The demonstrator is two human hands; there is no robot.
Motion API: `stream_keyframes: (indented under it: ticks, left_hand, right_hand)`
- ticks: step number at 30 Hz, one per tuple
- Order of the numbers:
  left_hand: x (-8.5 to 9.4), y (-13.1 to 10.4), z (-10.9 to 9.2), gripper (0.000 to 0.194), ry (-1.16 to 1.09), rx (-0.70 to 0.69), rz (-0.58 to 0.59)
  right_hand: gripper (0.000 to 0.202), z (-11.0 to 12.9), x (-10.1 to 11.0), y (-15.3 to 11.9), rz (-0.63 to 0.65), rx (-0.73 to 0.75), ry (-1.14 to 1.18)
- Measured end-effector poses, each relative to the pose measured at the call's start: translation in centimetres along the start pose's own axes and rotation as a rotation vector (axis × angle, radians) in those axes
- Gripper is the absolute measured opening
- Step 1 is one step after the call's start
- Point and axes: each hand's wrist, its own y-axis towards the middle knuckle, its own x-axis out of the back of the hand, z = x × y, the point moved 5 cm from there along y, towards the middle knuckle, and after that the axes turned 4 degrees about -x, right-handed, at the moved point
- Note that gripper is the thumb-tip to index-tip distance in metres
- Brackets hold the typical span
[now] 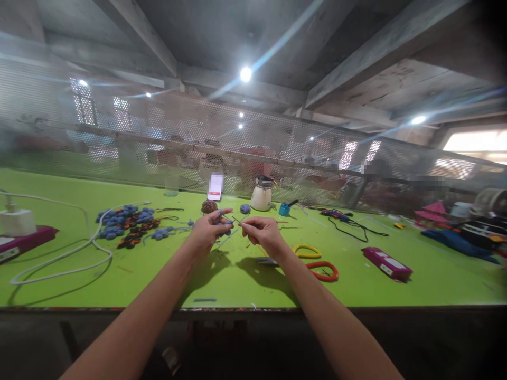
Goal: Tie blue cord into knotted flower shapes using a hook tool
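My left hand (206, 230) pinches a small blue yarn piece (226, 230), mostly hidden by the fingers. Close beside it, my right hand (264, 235) is closed on a thin crochet hook (236, 220) whose tip meets the work between the two hands. A blue yarn ball (245, 209) and a multicoloured yarn ball (209, 206) sit just beyond. Blue crocheted flowers (114, 224) and black-and-orange ones (137, 233) lie heaped to the left. Under my right forearm are scissors with a red handle (335, 272); a yellow handle loop (311, 256) shows beside it.
A phone (215, 186) stands upright at the back, near a white jug (261, 195) and a blue pot (284, 209). Purple power strips (387, 264) lie at both sides. A white cable (59, 264) loops across the left. Perforated mesh (190, 142) borders the green table (158, 285).
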Motion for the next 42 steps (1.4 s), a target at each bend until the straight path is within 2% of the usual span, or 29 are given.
stream_keyframes:
  ticks: [4, 7, 12, 16, 19, 23, 28, 33, 38, 42]
  left_hand:
    - [-0.1, 0.1, 0.0, 0.063, 0.096, -0.049, 0.019]
    - [-0.3, 0.0, -0.3, 0.069, 0.25, -0.113, 0.052]
    - [-1.4, -0.6, -0.9, 0.067, 0.522, -0.276, 0.139]
    - [-1.8, -1.0, -1.2, 0.061, 0.608, -0.387, 0.15]
    - [-1.4, -0.6, -0.7, 0.066, 0.458, -0.295, 0.082]
    - [-0.9, -0.3, 0.2, 0.061, 0.02, -0.029, 0.029]
    - [-0.4, -0.5, -0.3, 0.052, -0.225, 0.089, 0.032]
    - [0.6, 0.0, -0.5, 0.044, -0.294, 0.117, 0.007]
    - [0.5, 0.1, 0.0, 0.044, -0.108, 0.117, 0.028]
    - [-0.4, -0.2, 0.3, 0.043, -0.004, 0.111, 0.071]
  right_hand:
    - [0.023, -0.1, 0.3, 0.2, -0.011, 0.004, -0.032]
    - [0.023, -0.5, 0.3, 0.3, 0.005, -0.032, -0.034]
    - [0.027, -1.6, 0.2, 0.5, 0.009, -0.137, 0.014]
    - [0.032, -1.9, -0.1, 0.4, -0.003, -0.205, 0.101]
    - [0.035, -1.7, -0.4, 0.2, -0.017, -0.208, 0.18]
    - [0.035, -1.2, -0.6, 0.1, -0.03, -0.146, 0.205]
    - [0.03, -0.5, -0.1, 0.2, -0.05, 0.026, -0.057]
    - [0.023, -0.2, 0.0, 0.1, -0.033, 0.105, -0.196]
    - [0.024, 0.0, -0.5, -0.3, 0.054, 0.036, -0.08]
    - [0.028, -0.1, -0.5, -0.2, 0.058, -0.003, -0.002]
